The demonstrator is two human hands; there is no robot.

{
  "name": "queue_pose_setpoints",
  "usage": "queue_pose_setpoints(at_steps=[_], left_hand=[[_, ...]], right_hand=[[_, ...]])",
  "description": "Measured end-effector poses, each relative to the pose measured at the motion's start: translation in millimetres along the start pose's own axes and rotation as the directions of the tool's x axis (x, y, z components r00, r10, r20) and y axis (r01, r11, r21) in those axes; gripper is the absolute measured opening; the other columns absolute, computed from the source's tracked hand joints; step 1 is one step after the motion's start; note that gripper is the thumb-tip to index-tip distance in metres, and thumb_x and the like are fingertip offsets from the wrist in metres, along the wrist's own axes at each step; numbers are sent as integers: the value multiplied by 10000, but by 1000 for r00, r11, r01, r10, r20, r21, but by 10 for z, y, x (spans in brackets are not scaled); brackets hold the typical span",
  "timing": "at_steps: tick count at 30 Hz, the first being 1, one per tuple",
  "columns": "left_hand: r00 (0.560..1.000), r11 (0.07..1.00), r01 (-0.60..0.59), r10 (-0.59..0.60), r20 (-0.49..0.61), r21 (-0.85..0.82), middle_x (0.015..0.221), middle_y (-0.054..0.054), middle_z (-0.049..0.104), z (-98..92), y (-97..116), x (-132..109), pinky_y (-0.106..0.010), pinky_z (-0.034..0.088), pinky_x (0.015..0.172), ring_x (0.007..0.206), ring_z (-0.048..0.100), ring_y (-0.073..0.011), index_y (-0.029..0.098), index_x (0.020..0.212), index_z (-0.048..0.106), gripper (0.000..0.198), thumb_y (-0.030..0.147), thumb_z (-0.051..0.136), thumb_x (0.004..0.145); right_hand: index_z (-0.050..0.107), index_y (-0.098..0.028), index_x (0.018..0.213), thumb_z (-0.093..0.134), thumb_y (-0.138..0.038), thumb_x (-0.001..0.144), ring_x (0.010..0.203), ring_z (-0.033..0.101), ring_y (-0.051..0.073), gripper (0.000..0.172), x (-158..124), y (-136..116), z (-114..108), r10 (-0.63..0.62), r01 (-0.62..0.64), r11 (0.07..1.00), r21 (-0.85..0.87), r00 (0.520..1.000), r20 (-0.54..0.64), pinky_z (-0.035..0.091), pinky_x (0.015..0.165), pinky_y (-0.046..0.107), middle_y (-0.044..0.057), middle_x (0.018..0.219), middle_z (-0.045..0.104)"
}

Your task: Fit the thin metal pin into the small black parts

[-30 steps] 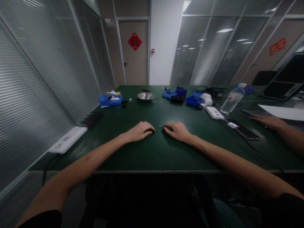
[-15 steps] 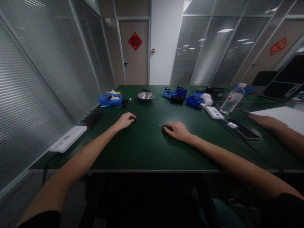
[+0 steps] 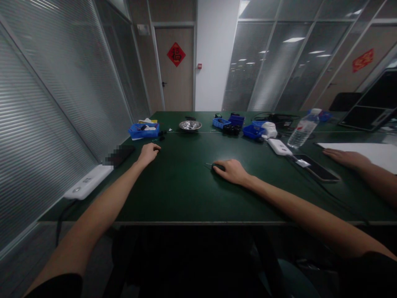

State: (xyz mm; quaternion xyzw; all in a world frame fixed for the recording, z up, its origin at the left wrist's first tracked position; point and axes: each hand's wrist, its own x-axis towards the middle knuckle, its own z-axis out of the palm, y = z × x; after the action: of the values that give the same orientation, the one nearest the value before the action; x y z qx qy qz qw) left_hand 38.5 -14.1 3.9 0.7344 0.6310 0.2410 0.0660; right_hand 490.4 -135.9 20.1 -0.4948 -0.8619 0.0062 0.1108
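My right hand (image 3: 233, 171) rests low over the table, fingers curled around a small dark tool (image 3: 214, 166) whose thin metal shaft points left; its exact kind is unclear. Farther left, my left hand (image 3: 149, 154) is closed, thumb and fingers together. A little darkness shows at its fingertips, and what they hold, if anything, I cannot make out. Just beyond that hand lie small black pieces (image 3: 161, 136), beside a blue basket (image 3: 144, 131) with white and dark things in it. A shiny metal bowl (image 3: 190, 126) with small items stands beyond both hands.
On the green table (image 3: 182, 194) stand several blue bins (image 3: 253, 131), a tilted-looking water bottle (image 3: 304, 129), a phone (image 3: 318, 167) and white power strips (image 3: 88, 181). At the right, another person's hand (image 3: 344, 157) lies by white paper (image 3: 378, 154).
My left hand has moved left and slightly away from me, closer to the black pieces and the blue basket. My right hand stays put. The white paper at the right has shifted.
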Motion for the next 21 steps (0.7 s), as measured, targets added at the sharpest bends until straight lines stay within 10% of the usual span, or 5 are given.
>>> queue_pose_setpoints(at_steps=[21], left_hand=[[998, 995, -9, 15, -63, 103, 1278, -112, 764, -67, -78, -10, -402, 527, 1102, 1215, 688, -291, 196, 1182, 824, 350, 94, 574, 959]], right_hand=[[721, -194, 1363, 435, -521, 1080, 821, 731, 227, 519, 2, 25, 20, -17, 17, 1000, 10, 1000, -15, 507, 766, 328, 97, 1044, 811]])
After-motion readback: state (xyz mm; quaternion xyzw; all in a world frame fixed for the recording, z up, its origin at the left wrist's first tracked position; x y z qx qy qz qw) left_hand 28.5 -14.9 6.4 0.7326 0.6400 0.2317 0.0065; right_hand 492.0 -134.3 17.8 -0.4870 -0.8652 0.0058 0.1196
